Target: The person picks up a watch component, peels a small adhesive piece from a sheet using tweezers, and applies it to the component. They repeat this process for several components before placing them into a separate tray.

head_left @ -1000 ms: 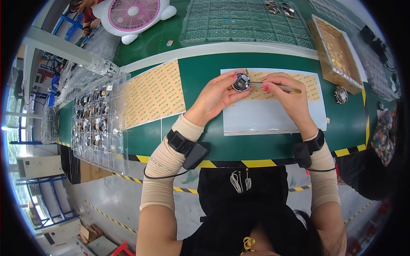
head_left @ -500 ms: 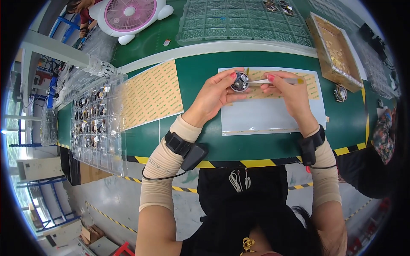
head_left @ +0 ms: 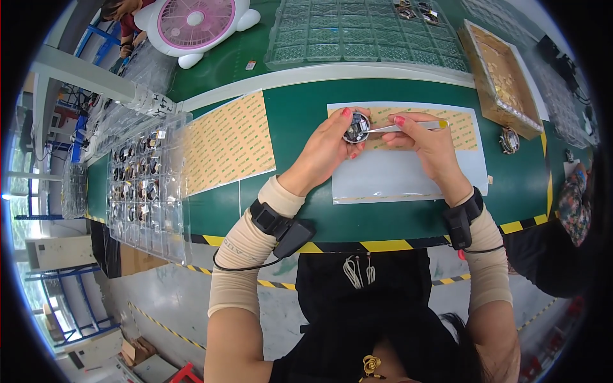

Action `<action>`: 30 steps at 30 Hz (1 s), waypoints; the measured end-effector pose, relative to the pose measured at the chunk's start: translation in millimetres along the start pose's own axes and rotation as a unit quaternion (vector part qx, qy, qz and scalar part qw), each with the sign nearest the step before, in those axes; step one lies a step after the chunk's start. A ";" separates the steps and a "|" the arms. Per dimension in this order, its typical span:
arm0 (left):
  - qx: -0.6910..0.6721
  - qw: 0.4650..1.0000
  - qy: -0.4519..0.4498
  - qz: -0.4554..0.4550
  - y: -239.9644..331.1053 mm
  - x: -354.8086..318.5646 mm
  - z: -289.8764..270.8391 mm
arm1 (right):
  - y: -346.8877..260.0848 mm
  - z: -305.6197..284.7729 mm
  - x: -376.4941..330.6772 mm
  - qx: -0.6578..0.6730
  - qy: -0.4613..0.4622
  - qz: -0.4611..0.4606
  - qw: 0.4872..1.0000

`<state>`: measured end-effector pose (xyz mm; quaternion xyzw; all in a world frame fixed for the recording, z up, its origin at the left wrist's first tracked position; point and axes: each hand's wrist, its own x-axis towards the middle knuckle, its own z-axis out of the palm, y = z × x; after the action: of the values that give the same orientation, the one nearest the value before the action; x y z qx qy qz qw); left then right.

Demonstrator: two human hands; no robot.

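We see a green bench (head_left: 287,220) edged in front with yellow-and-black striped tape (head_left: 386,245), and on it we find, from our left, a clear compartment tray (head_left: 179,233), a tan patterned sheet (head_left: 230,143) and a white sheet (head_left: 399,175) with a tan patterned band along its far part. To our right lie a loose round part (head_left: 509,140) and, just beyond it, an open box (head_left: 483,99). Past a pale strip (head_left: 300,75), more green surface carries a pink-and-white fan (head_left: 196,23), a small flat piece (head_left: 250,65) and a large clear tray (head_left: 354,35).
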<state>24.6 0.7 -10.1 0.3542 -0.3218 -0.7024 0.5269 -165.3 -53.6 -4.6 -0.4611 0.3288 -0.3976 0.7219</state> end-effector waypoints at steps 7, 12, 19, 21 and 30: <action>-0.025 1.000 -0.008 0.007 -0.2 0.6 3.3 | -5.7 2.6 0.2 0.089 -0.027 0.022 0.995; -0.026 0.999 0.018 0.031 2.3 1.0 1.2 | -3.9 7.6 -4.1 -0.030 0.013 -0.042 0.999; 0.028 0.998 0.027 0.057 1.0 0.9 4.1 | -1.6 8.6 -5.1 -0.048 -0.003 -0.061 0.997; 0.032 0.998 0.016 0.057 0.6 0.4 4.7 | -0.9 8.3 -4.8 -0.054 -0.004 -0.060 0.997; 0.024 0.998 0.002 0.058 0.6 -0.1 5.6 | -1.9 7.6 -1.4 0.018 0.016 0.002 1.000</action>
<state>20.2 1.2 -6.6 0.3492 -0.3578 -0.6616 0.5588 -160.1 -49.8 0.0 -0.4408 0.3346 -0.4093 0.7254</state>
